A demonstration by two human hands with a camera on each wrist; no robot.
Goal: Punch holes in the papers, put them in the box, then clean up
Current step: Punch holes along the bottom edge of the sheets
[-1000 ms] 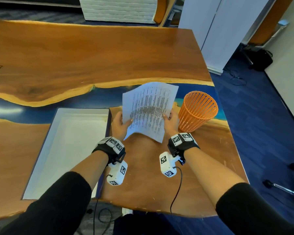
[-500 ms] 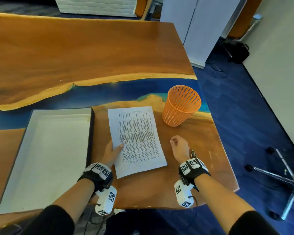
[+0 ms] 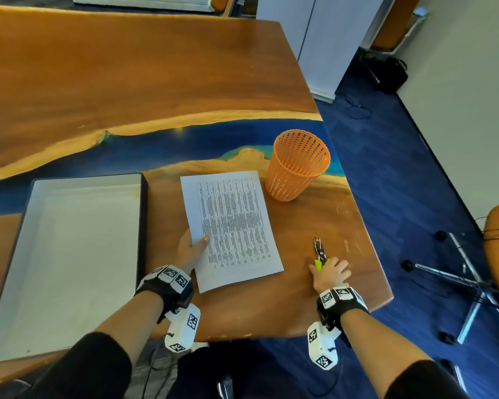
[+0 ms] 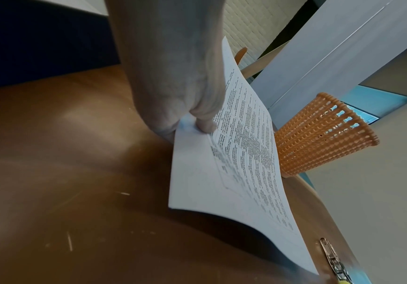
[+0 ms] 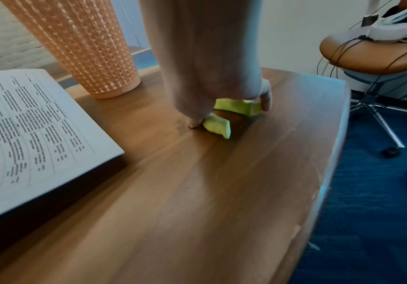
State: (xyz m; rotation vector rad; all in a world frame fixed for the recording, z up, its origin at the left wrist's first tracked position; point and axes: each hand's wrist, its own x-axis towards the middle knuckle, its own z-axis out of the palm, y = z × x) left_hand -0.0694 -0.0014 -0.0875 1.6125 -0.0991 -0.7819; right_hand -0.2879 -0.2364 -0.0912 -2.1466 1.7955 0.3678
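1. Lay flat on the table [image 3: 242, 312] at centre: papers [image 3: 231, 223], printed side up; no holes visible in them, so punching judged not yet begun.
2. Pinched the papers' near-left edge: left hand [image 3: 189, 250], thumb on top and fingers beneath, lifting that edge slightly in the left wrist view.
3. Curled over the green handles of the punch [image 3: 319, 251] at 4 o'clock of the papers: right hand [image 3: 329, 273]; fingertips at the handles, tool apparently on the wood, grip judged just forming.
4. Sat open and empty at 9 o'clock of the papers: box [image 3: 69, 254]; nothing filed yet.
5. Stood upright at 1 o'clock: bin [image 3: 297, 165].
6. Left to do, by this reading: punching, boxing, cleanup.
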